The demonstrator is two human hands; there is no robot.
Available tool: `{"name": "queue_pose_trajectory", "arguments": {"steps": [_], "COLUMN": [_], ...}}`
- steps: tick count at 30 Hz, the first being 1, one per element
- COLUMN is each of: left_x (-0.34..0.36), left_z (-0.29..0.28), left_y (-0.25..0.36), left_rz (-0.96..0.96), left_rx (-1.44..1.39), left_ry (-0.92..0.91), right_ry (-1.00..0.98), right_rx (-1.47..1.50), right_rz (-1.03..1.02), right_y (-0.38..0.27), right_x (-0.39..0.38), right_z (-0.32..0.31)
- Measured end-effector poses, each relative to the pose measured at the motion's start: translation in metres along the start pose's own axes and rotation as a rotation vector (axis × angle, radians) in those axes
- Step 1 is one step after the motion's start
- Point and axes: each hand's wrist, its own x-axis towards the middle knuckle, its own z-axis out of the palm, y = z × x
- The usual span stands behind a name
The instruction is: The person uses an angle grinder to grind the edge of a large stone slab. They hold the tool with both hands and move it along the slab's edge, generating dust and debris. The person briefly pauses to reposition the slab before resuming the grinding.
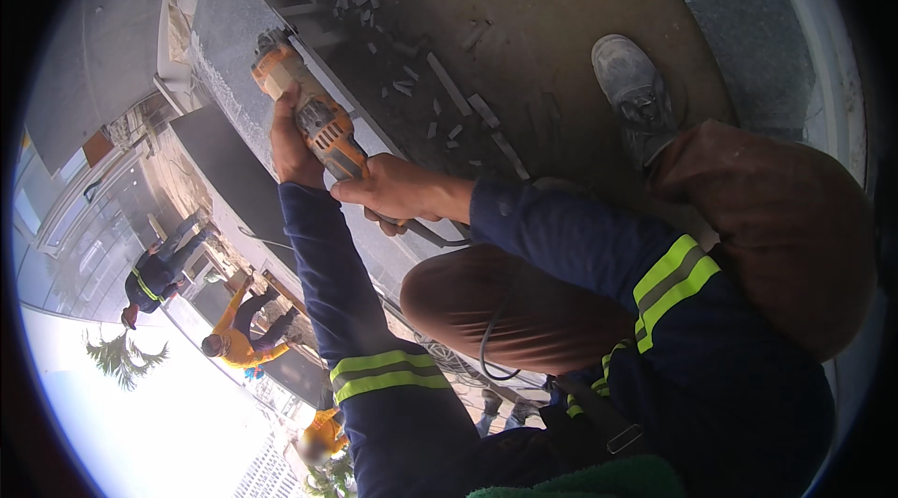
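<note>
An orange and grey angle grinder [325,126] lies slantwise in both my hands, its head up and to the left over a grey slab [224,49]. My left hand [292,144] is wrapped round the body just behind the grinder's head. Farther back, my right hand [404,189] grips the rear handle, where a dark power cord [435,236] comes out. The head is close to the slab's long edge, but the disc is hard to make out, so I cannot tell whether it touches. Pale dust streaks the slab's surface.
Broken strips and chips [449,85] litter the brown floor beyond the slab. My dusty shoe [636,86] stands at right. A person in dark clothing [152,278] and another in a yellow top [241,330] are at the left; a third yellow-clad person [325,431] is lower down.
</note>
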Motion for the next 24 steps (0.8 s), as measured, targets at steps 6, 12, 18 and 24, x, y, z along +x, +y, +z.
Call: {"name": "queue_pose_trajectory", "arguments": {"steps": [6,12,18,24], "left_x": [-0.021,-0.019,0.0,0.026], "left_z": [0.003,0.004,0.0,0.004], "left_y": [-0.021,-0.024,-0.014,-0.007], "left_rz": [0.0,-0.007,0.024,-0.006], "left_rx": [0.011,-0.01,0.063,0.042], "left_ry": [-0.022,0.018,0.008,0.024], "right_ry": [-0.003,0.007,0.006,0.016], "right_rx": [-0.012,-0.035,-0.076,-0.079], "right_rz": [-0.01,-0.021,-0.022,-0.014], "right_y": [0.021,0.031,0.019,0.002], "right_x": [-0.022,-0.014,0.006,0.021], "right_z": [0.002,0.001,-0.008,-0.019]}}
